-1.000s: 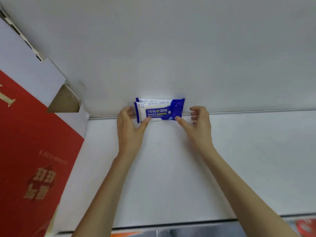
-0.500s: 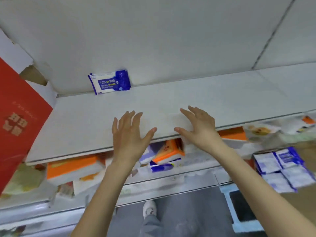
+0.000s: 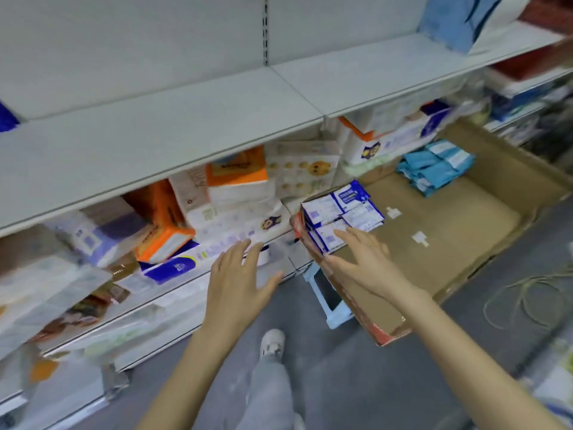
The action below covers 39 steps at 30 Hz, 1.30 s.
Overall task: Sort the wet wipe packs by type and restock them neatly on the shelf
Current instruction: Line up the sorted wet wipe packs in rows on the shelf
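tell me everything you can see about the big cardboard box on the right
The cardboard box is large, shallow and open-topped, brown inside with a red printed outer wall. It sits right of the shelves. Blue-and-white packs are stacked in its near-left corner, light blue packs at the far side; small white scraps lie on its bare floor. The right hand reaches over the near-left corner, fingers straight.
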Motion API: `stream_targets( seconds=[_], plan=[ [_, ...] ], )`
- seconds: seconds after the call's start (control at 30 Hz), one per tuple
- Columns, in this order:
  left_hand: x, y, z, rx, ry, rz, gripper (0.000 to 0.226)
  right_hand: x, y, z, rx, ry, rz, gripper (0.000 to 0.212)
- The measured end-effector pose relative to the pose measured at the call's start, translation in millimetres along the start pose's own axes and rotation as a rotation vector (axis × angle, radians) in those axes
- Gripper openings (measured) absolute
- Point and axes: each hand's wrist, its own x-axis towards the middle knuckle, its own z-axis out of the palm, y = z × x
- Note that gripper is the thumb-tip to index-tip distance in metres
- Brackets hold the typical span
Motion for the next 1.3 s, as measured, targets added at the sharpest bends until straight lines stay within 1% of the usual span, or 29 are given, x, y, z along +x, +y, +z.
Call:
stream_targets(
  seconds=[0.2, 0.33, 0.43, 0.5, 0.57, 0.63, 0.67, 0.73, 0.8, 0.87, 0.97, 1.03, 1.1, 1.2, 1.3],
  plan=[
    [49.1, 19.5, 77.7, 0.03, -0.173, 0.018, 0.067, 47.0, 75.8, 29.2, 0.083, -0.119, 0.128, 0.065],
    [105.7, 35.8, 130.1, 0.03, -0.264, 0.072, 0.058, 100.3, 118.9, 35.7, 0.116, -0.155, 0.206, 0.067],
    [152.5, 52.9, 172.2, -0.01, -0.347, 0.072, 0.054, 153.8, 153.6, 40.5, 0.232, -0.187, 0.318, 0.064],
    [176.8, 62.9, 198.0, -0.043, -0.424, 0.033, 0.059, 191.8, 174.5, 48.4, 0.419, -0.147, 0.453, 0.06],
    [191.8, 69.4, 222.0, -0.081, -0.486, -0.034, 0.064, 221.7, 189.1, 59.6, 0.679, -0.063, 0.664, 0.055],
    [201.8, 75.2, 244.2, -0.149, -0.525, -0.096, 0.064, 244.4, 203.5, 75.1, 0.908, 0.001, 0.855, 0.051],
    [205.8, 77.9, 253.7, -0.171, -0.529, -0.118, 0.063, 253.5, 211.4, 84.7, 0.991, 0.033, 0.933, 0.051],
    [211.6, 82.5, 270.5, -0.137, -0.532, -0.13, 0.062, 266.5, 225.9, 101.5, 1.091, 0.093, 1.062, 0.058],
    [213.5, 86.1, 284.3, -0.058, -0.5, -0.106, 0.063, 274.8, 235.4, 112.0, 1.167, 0.139, 1.145, 0.052],
    [213.3, 90.1, 291.6, 0.041, -0.477, -0.091, 0.068, 281.0, 237.5, 115.4, 1.196, 0.176, 1.191, 0.045],
    [218.0, 95.8, 295.1, 0.157, -0.518, -0.092, 0.077, 285.7, 238.5, 116.6, 1.16, 0.196, 1.203, 0.057],
    [222.2, 97.4, 297.3, 0.194, -0.566, -0.101, 0.076, 285.8, 240.0, 118.3, 1.139, 0.209, 1.218, 0.054],
    [223.9, 96.7, 299.7, 0.164, -0.566, -0.101, 0.074, 282.5, 240.9, 117.6, 1.122, 0.22, 1.23, 0.046],
    [217.8, 97.6, 295.1, 0.055, -0.553, -0.127, 0.071, 272.3, 241.1, 110.2, 1.129, 0.266, 1.228, 0.035],
    [214.0, 101.2, 277.3, -0.053, -0.616, -0.266, 0.053, 253.7, 234.1, 86.8, 1.262, 0.37, 1.245, 0.031]
  ],
)
